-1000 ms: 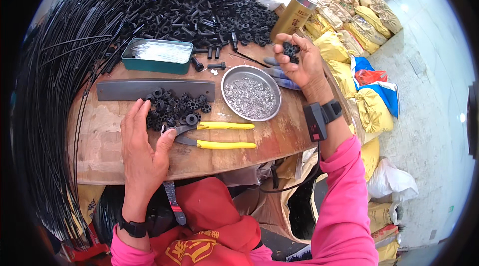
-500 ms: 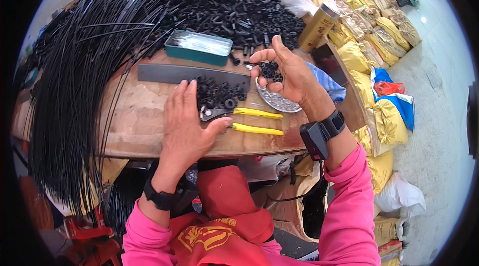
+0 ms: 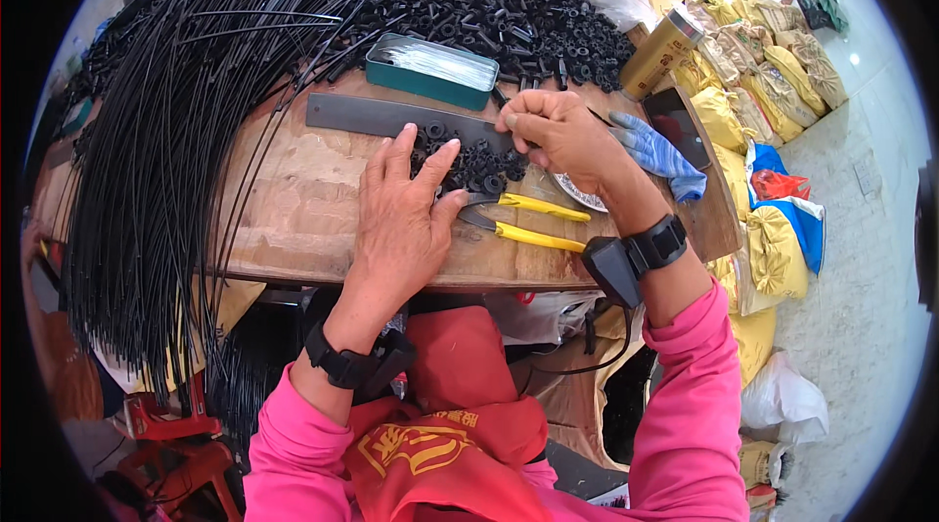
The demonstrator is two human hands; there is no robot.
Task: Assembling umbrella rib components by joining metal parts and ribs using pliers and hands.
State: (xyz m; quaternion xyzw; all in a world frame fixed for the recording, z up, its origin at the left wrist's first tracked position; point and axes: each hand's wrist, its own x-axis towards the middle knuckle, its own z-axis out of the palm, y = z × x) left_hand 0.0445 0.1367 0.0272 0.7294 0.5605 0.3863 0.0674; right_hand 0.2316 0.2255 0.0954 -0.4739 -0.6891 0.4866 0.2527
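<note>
- Brown wooden tabletop point(image 3: 293, 189), its front edge curved by the lens; yellow woven sacks point(image 3: 778, 248) stand on the floor at right.
- Small pile of black plastic ring-shaped parts point(image 3: 479, 170): lies between the two hands, against the near side of a long, flat, dark grey bar point(image 3: 357, 117). The pile's long axis runs left to right, dropping slightly rightward, roughly along the bar; single rings face various ways, some with the round bore upward.
- Appearance of the parts: short, matt to faintly glossy, several with notched rims.
- Yellow-handled metal pliers point(image 3: 540, 237): just nearer the person, head leftward into the pile's edge, handles apart and pointing right.
- Left hand point(image 3: 403, 219): palm down, fingers spread, tips at the pile's left margin, thumb beside the pliers' head.
- Right hand point(image 3: 572, 140): above the pile's right end, fingers curled inward; whether they grip a part cannot be told.
</note>
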